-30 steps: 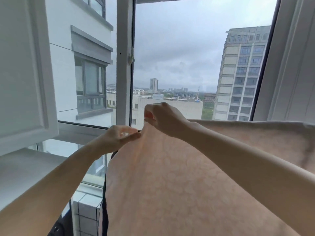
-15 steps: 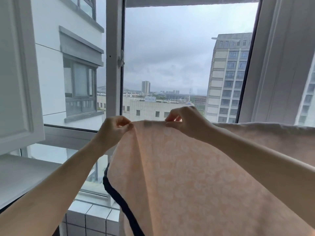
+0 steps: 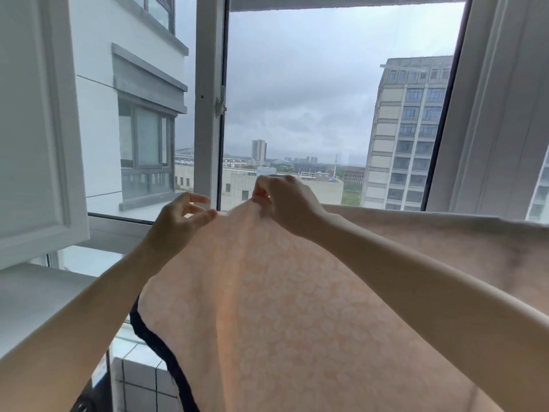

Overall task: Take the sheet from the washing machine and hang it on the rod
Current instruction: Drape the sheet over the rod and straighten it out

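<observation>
Now our left hand has let go and spreads its fingers just beside the pink sheet, while our right hand pinches its top edge, which runs off to the right.

I can read no text, label, brand or number anywhere in front of me. The sheet I hold up carries only a pale leaf-like pattern and a dark border, with no lettering. Low to the left of the sheet, a small sticker shows on a dark surface, but it is too blurred for me to make out any words.
</observation>
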`<action>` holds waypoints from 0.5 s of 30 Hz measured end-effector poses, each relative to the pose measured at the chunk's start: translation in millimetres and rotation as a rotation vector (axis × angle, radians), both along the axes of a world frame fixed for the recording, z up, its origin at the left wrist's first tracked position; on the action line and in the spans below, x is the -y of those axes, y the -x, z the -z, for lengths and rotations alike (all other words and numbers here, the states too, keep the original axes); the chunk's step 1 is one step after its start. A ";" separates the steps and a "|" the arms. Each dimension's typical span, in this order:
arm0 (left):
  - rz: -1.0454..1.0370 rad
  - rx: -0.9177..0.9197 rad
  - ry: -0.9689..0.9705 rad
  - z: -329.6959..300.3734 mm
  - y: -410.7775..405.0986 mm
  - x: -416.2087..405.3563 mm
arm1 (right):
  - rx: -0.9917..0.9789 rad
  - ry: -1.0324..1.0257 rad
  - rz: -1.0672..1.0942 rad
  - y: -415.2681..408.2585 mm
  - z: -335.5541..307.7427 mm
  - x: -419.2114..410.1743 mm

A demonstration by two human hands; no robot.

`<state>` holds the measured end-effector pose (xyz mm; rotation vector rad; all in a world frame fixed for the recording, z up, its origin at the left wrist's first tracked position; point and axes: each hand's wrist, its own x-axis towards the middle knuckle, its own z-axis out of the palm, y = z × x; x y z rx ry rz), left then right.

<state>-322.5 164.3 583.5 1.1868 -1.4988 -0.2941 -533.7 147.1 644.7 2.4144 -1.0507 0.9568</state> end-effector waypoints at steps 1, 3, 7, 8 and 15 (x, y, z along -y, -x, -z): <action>0.042 0.047 -0.047 4.5 1.1 0.2 | -0.033 -0.011 0.006 -2.7 3.4 0.0; 0.106 0.118 -0.090 14.1 6.1 2.3 | -0.082 -0.044 0.006 -2.8 8.0 0.4; 0.166 0.206 -0.060 23.7 17.6 8.2 | -0.042 -0.104 -0.033 10.5 0.0 -2.6; 0.179 0.208 -0.064 23.2 20.4 9.2 | -0.027 -0.118 -0.031 16.6 -2.4 -4.3; 0.285 0.140 0.000 16.4 55.4 15.6 | -0.015 -0.160 0.068 66.3 2.5 -15.6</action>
